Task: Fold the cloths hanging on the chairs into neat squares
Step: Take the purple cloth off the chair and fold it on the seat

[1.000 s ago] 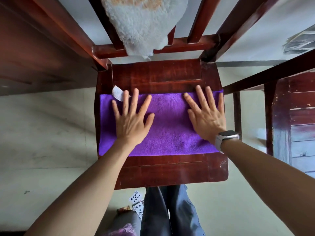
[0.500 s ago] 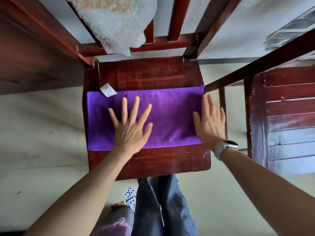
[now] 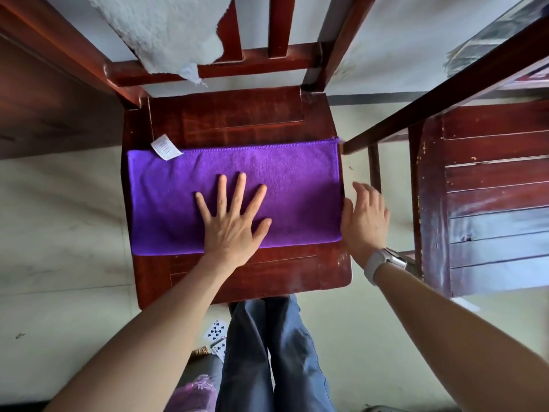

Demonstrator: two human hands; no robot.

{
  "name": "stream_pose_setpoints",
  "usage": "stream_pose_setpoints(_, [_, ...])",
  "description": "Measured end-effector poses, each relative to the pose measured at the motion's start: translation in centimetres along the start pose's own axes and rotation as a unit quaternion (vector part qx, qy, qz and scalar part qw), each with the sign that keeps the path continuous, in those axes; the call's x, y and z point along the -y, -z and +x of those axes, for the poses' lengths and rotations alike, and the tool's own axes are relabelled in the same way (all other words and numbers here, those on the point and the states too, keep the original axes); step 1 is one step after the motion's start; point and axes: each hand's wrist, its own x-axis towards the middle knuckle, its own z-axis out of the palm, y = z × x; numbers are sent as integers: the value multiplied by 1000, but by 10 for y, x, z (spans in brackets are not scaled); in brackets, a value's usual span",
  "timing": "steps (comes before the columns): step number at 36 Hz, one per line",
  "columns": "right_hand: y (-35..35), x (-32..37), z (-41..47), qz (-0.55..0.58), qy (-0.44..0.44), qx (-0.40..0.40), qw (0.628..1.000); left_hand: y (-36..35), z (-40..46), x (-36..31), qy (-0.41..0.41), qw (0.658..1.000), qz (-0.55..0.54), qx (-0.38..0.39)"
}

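The purple cloth (image 3: 234, 191) lies folded oblong across the seat (image 3: 237, 120), left hand (image 3: 234, 221) flat on it, right hand (image 3: 365, 215) loose at its right edge; squaring fold and white cloth (image 3: 166, 28) remain.

Matt purple microfibre cloth (image 3: 231, 185) on glossy, scuffed dark-red wooden chair seat (image 3: 228, 117); shaggy white fleecy cloth (image 3: 166, 28) at twelve o'clock.

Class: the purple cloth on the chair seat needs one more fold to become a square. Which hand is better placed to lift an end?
Probably the right hand: it sits at the purple cloth's right end, while the left hand presses flat mid-cloth, anchoring it.
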Motion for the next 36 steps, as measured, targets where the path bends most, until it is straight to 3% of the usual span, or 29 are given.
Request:
stream_pose_setpoints(2, [3,3,0,76,-35,-20,996,0,0,1,-5,1000,-10,2])
stream_pose_setpoints(5, [7,14,7,152,-109,18,982,0,1,3,-7,1000,-15,8])
stream_pose_setpoints(9, [6,27,20,140,-162,61,975,1,2,3,-12,1000,-17,14])
stream_pose_setpoints(19, [9,44,29,98,-171,135,971,7,1,5,-30,998,-58,10])
stream_pose_setpoints(24, [28,54,16,205,-148,106,961,20,-6,11,19,975,-216,-51])
stream_pose_setpoints(28, [41,80,11,304,-135,126,935,36,-18,22,121,892,-417,-127])
stream_pose_setpoints(31, [42,116,7,339,-108,176,918,47,-31,36,240,777,-577,-76])
stream_pose_setpoints(33, [37,145,2,340,-66,216,913,52,-42,49,279,696,-661,-38])
stream_pose_setpoints(36, [27,194,-12,353,-26,283,891,53,-58,69,326,604,-727,-24])
